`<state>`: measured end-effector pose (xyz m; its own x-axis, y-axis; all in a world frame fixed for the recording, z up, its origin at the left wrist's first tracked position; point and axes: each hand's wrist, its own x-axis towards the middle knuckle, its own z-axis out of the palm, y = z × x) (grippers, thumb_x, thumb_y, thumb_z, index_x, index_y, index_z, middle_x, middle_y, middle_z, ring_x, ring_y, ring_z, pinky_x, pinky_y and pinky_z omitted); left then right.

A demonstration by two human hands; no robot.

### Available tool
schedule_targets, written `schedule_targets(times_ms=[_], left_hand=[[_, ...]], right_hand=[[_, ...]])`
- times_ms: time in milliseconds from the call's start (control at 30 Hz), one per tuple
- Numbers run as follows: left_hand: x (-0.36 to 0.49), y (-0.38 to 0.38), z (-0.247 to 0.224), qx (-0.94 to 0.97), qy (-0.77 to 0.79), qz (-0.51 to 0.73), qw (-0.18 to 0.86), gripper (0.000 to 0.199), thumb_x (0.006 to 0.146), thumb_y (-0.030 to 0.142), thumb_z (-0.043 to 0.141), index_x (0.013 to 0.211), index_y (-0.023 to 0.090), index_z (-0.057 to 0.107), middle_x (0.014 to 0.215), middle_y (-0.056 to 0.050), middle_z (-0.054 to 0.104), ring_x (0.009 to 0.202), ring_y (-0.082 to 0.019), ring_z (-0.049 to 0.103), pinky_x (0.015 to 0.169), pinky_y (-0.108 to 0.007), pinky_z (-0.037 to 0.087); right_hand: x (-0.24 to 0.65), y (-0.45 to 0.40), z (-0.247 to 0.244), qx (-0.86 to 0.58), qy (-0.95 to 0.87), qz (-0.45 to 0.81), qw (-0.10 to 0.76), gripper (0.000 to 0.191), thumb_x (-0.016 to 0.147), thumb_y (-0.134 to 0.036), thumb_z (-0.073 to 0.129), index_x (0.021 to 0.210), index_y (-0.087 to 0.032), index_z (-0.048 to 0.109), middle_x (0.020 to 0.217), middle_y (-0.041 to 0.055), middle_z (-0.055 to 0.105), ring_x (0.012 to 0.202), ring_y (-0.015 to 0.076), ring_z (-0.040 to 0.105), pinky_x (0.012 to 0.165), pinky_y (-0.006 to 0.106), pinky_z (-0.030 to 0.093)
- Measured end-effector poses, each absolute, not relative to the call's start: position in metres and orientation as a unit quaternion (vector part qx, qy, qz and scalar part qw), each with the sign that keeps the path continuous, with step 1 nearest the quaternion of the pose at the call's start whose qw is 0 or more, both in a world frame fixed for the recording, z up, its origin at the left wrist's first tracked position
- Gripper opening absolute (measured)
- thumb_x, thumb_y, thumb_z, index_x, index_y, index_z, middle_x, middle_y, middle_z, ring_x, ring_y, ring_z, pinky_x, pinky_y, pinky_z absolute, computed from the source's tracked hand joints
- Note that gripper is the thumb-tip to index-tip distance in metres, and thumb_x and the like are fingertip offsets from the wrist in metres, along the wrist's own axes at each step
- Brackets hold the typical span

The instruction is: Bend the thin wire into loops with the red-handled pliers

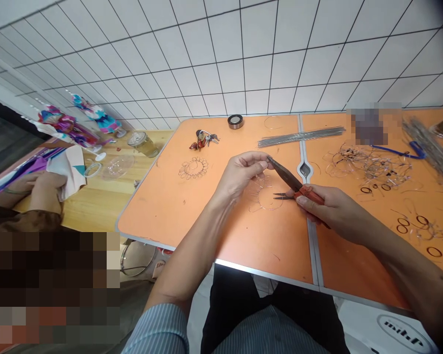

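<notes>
Figure: wire-bending at an orange table (pixel 192 216), read left to right. Far left, another person's hand (pixel 46 189) rests on folded paper (pixel 72 169) on a wooden table (pixel 96 209), with bright paper ornaments (pixel 64 125) and a jar (pixel 143 143) behind; none of it reaches my work. On the orange table a finished wire flower (pixel 194 168) lies flat, a key bunch (pixel 203 139) beyond it and a tape roll (pixel 235 121) by the wall. My left hand (pixel 239 174) is raised just above the table, fingers together and pinched on the top of a thin wire loop (pixel 260 194) that hangs towards the surface. My right hand (pixel 330 209) has its fingers wrapped tight on the red grips of the pliers (pixel 293 183), whose tip meets the wire right at the left fingertips. I judge the step to be forming one bend in the wire; the next move calls for a small, steady twist of the pliers while the left pinch holds the wire firm. A second pair of pliers or snips (pixel 283 196) lies under the tool, close enough to snag the hanging wire. Further right lie straight rods (pixel 300 136), a wire tangle (pixel 369 167) and small dark rings (pixel 424 223), well apart from the hands. The thin wire is hard to trace.
</notes>
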<state>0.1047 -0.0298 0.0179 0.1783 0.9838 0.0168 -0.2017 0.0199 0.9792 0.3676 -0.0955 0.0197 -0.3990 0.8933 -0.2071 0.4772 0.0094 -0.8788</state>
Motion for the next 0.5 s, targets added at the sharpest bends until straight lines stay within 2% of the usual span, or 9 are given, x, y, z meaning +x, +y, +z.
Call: schedule_targets(times_ms=[100, 233, 500], left_hand=[[0.1067, -0.0293, 0.0157, 0.486, 0.404, 0.508, 0.585, 0.018, 0.081, 0.030, 0.090, 0.095, 0.019, 0.086, 0.090, -0.005, 0.086, 0.067, -0.009, 0.065, 0.065, -0.024, 0.047], [0.1076, -0.0308, 0.0171, 0.502, 0.412, 0.510, 0.565, 0.017, 0.083, 0.033, 0.089, 0.093, 0.020, 0.086, 0.090, -0.005, 0.086, 0.069, -0.010, 0.064, 0.066, -0.024, 0.047], [0.1066, -0.0338, 0.0205, 0.497, 0.400, 0.520, 0.568, 0.016, 0.080, 0.032, 0.091, 0.086, 0.018, 0.084, 0.082, -0.003, 0.083, 0.065, -0.008, 0.060, 0.065, -0.023, 0.046]], right_hand=[[0.3680, -0.0955, 0.0241, -0.490, -0.657, 0.535, 0.204, 0.052, 0.107, -0.073, 0.067, 0.092, -0.023, 0.063, 0.065, -0.0044, 0.055, 0.054, 0.0137, 0.045, 0.055, 0.034, 0.036], [0.3683, -0.0944, 0.0262, -0.482, -0.650, 0.550, 0.207, 0.051, 0.105, -0.070, 0.073, 0.087, -0.023, 0.062, 0.064, -0.0039, 0.055, 0.053, 0.0129, 0.044, 0.052, 0.033, 0.033], [0.3701, -0.0918, 0.0242, -0.483, -0.607, 0.599, 0.199, 0.050, 0.097, -0.070, 0.081, 0.105, -0.021, 0.071, 0.068, -0.0039, 0.056, 0.055, 0.0137, 0.044, 0.050, 0.031, 0.037]])
